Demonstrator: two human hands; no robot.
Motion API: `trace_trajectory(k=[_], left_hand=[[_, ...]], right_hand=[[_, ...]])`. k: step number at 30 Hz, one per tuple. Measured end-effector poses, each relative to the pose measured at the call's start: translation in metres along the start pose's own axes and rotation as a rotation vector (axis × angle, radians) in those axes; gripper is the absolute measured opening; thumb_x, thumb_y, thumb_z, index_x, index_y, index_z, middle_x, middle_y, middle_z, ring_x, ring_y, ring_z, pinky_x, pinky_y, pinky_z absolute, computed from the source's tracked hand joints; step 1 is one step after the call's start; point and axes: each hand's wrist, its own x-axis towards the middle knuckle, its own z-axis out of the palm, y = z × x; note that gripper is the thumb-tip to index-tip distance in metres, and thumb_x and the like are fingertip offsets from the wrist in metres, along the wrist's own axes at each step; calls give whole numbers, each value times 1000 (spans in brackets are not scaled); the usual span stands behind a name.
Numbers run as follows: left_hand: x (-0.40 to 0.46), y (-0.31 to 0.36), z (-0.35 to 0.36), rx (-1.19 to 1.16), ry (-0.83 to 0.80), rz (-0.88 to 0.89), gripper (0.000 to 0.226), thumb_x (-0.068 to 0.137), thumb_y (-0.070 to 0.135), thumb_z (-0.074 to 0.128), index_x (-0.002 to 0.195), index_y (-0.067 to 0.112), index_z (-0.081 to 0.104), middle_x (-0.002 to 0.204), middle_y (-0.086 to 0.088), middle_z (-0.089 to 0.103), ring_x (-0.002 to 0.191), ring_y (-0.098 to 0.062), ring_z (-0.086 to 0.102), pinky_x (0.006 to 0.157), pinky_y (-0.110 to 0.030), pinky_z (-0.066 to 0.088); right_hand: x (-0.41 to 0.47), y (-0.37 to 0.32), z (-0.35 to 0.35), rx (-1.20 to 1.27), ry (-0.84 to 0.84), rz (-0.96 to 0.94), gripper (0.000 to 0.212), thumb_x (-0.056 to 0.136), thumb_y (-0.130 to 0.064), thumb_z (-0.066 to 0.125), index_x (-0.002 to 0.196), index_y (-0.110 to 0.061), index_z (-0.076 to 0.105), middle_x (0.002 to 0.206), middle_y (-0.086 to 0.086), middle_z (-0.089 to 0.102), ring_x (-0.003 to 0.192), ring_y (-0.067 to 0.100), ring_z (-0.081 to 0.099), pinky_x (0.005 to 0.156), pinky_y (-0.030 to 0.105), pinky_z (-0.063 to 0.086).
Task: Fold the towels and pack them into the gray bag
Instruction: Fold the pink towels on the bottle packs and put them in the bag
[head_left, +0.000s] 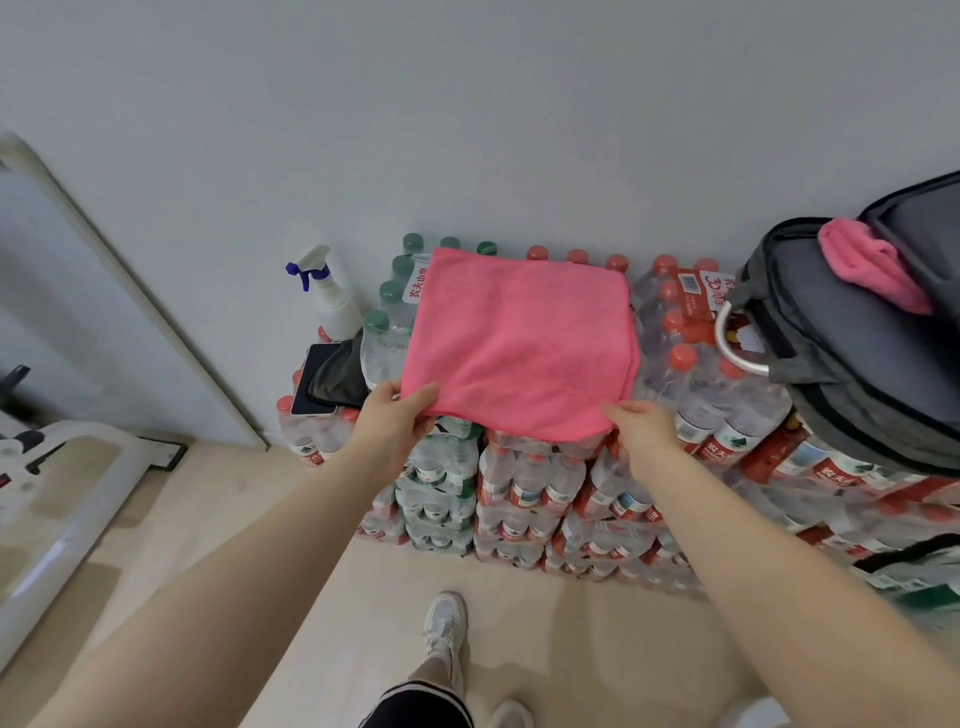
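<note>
A pink towel (519, 343) lies spread flat on top of stacked packs of water bottles (524, 483). My left hand (397, 418) pinches its near left corner. At the near right corner my right hand (641, 431) pinches the towel's edge. The gray bag (841, 343) stands open on the bottle packs at the right. A second pink towel (870, 265), bunched up, sticks out of the bag's opening.
A white spray bottle (330, 296) stands by the wall to the left of the towel. A phone and dark cloth (327, 379) lie on a lower pack at the left. A white frame (78, 467) leans at far left. My shoes (444, 629) are on the beige floor.
</note>
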Motion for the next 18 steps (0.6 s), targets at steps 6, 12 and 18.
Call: trace_trajectory(k=[6, 12, 18], left_hand=[[-1, -1, 2, -214, 18, -107, 19, 94, 14, 48, 76, 11, 50, 67, -3, 44, 61, -13, 44, 61, -24, 42], [5, -3, -6, 28, 99, 16, 13, 90, 12, 55, 81, 9, 46, 67, -1, 41, 59, -11, 42, 60, -23, 45], [-2, -5, -13, 185, 126, 238, 19, 87, 8, 60, 89, 14, 42, 70, -2, 44, 61, -12, 45, 61, -26, 45]], right_hand=[[0, -1, 0, 31, -14, 59, 22, 85, -3, 62, 106, 1, 61, 56, 0, 40, 48, 11, 33, 47, 22, 28], [0, -3, -10, 25, -2, 94, 22, 88, -3, 57, 67, -8, 56, 57, 7, 43, 44, 14, 38, 44, 25, 31], [-14, -10, -28, 184, -77, 9, 11, 97, -11, 44, 105, -6, 49, 110, 12, 55, 91, 24, 61, 85, 34, 49]])
